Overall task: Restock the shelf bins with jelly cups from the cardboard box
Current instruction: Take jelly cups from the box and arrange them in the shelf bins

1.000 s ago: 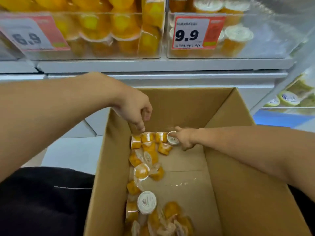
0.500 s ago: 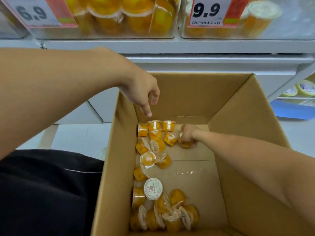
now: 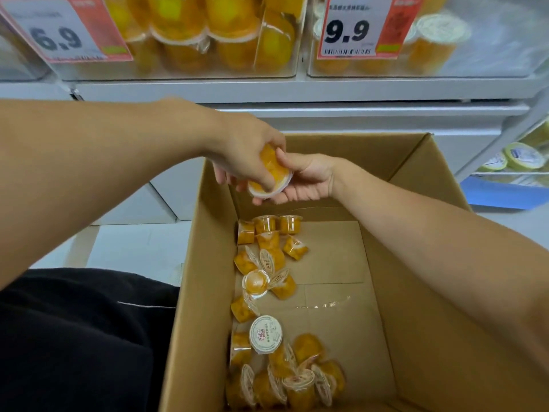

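Passing between two hands at frame centre: one jelly cup (image 3: 269,173), tilted, lid end facing lower right, above the far end of the cardboard box (image 3: 416,292). Left hand (image 3: 249,153) is curling over it from the upper left; right hand (image 3: 303,179) is cradling it from beneath (both gripping). Shelf bins (image 3: 208,40) are lying up-frame, nearer the left hand.

- L hand (image 3: 246,157) above the cardboard box (image 3: 416,263), fingers curled over a jelly cup (image 3: 271,176).
- R hand (image 3: 303,181) palm-up under same cup, thumb on it.
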